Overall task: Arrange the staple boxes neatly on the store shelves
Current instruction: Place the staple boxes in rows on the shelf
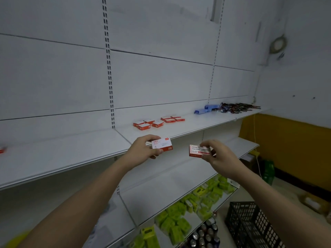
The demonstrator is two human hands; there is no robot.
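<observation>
My left hand point(143, 149) holds a white-and-red staple box point(162, 144) just in front of the white shelf point(206, 120) edge. My right hand point(217, 156) grips a red staple box point(199, 151) with a pale label, a little lower and to the right. Both boxes are in the air, apart from each other. On the shelf behind them lie two small groups of staple boxes: white-topped ones point(148, 124) and flatter red ones point(172, 119). A further red box point(2, 150) shows at the far left edge.
Blue boxes point(206, 109) and a pile of dark scissors point(238, 107) lie at the shelf's right end. Lower shelves carry green packs point(197, 206) and cans point(204, 235). A black plastic crate point(250, 224) stands on the floor at right, near a cardboard box point(313, 203).
</observation>
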